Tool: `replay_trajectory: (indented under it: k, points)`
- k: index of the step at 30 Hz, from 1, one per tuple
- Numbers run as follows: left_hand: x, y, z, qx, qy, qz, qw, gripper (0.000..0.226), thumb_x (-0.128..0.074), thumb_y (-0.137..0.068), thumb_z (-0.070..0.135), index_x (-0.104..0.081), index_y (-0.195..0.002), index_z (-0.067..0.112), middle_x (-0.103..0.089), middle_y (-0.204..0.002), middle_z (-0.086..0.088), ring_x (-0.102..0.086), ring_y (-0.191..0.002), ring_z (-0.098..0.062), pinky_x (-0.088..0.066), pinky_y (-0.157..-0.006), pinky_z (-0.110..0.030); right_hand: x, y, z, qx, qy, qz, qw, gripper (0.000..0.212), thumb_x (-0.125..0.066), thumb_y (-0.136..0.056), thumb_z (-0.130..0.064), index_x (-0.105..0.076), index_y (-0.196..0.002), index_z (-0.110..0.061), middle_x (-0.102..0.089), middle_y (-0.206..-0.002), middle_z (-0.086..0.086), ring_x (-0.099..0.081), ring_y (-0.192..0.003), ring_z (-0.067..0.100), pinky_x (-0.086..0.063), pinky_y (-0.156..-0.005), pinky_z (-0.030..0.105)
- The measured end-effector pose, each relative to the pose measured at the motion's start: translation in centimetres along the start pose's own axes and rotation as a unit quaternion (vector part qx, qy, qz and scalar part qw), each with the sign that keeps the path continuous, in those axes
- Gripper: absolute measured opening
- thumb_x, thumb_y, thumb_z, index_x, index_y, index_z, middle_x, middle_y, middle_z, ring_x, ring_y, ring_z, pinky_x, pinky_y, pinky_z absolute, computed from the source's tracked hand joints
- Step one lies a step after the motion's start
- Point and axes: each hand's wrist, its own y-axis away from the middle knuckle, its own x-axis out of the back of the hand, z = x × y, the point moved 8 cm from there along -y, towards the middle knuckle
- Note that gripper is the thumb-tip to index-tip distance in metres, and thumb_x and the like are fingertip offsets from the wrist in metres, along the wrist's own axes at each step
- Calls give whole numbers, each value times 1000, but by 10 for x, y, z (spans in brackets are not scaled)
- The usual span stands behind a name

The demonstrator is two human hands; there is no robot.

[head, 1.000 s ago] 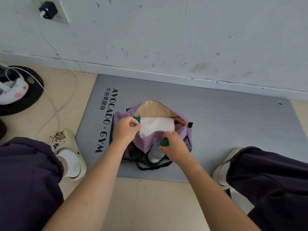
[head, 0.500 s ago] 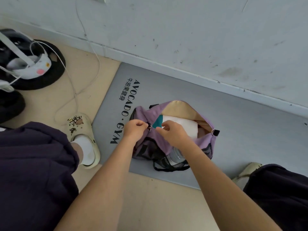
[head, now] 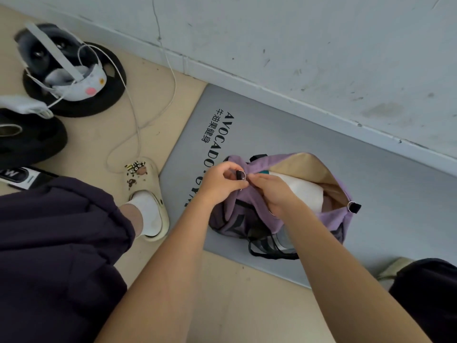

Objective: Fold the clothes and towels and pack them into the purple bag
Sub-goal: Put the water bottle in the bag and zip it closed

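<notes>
The purple bag (head: 249, 201) lies on a grey mat (head: 321, 149) in the middle right of the frame, and its top is open. Inside it a folded white cloth (head: 304, 191) shows, with a small piece of teal cloth (head: 265, 172) at its upper left edge. The lining of the bag is beige.

The left hand (head: 220, 180) is at the left end of the bag opening. Its fingers are curled and it pinches a small black tab with a metal ring (head: 240, 175) between thumb and fingers. The right hand (head: 274, 191) is just beside it, touching the same spot; its fingers are bent and pinch the purple edge of the bag near the ring. A second black tab with a ring (head: 354, 206) sits at the right end of the opening. Black straps (head: 269, 253) lie under the right forearm at the lower side of the bag.

In the lower left of the frame a cream slipper (head: 148, 194) with a white sock stands just beside the mat. In the upper left a headset (head: 61, 68) rests on a round black base (head: 108, 100), and a white cable (head: 138, 134) runs from it over the floor.
</notes>
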Motion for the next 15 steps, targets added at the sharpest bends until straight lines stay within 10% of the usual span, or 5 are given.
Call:
replay_trajectory:
  k: [8,15]
  points:
    - [11,4,-16,57,137,-28,988,25,-56,-96,2,-71,-94,21,-70,-78,-1,-66,-59,-9,-56,-61,-21,1,23,-34,122,125,56,983,11,-66,-89,-8,-57,-93,-13,-74,-83,10,-69,-72,16,-50,-58,19]
    - [8,5,-24,103,216,-62,969,9,-67,-90,20,-69,-85,13,-69,-78,-5,-68,-69,-14,-56,-66,-25,-24,26,-32,152,268,-23,951,31,-74,-85,-14,-67,-111,-27,-73,-90,-1,-68,-87,8,-49,-79,15]
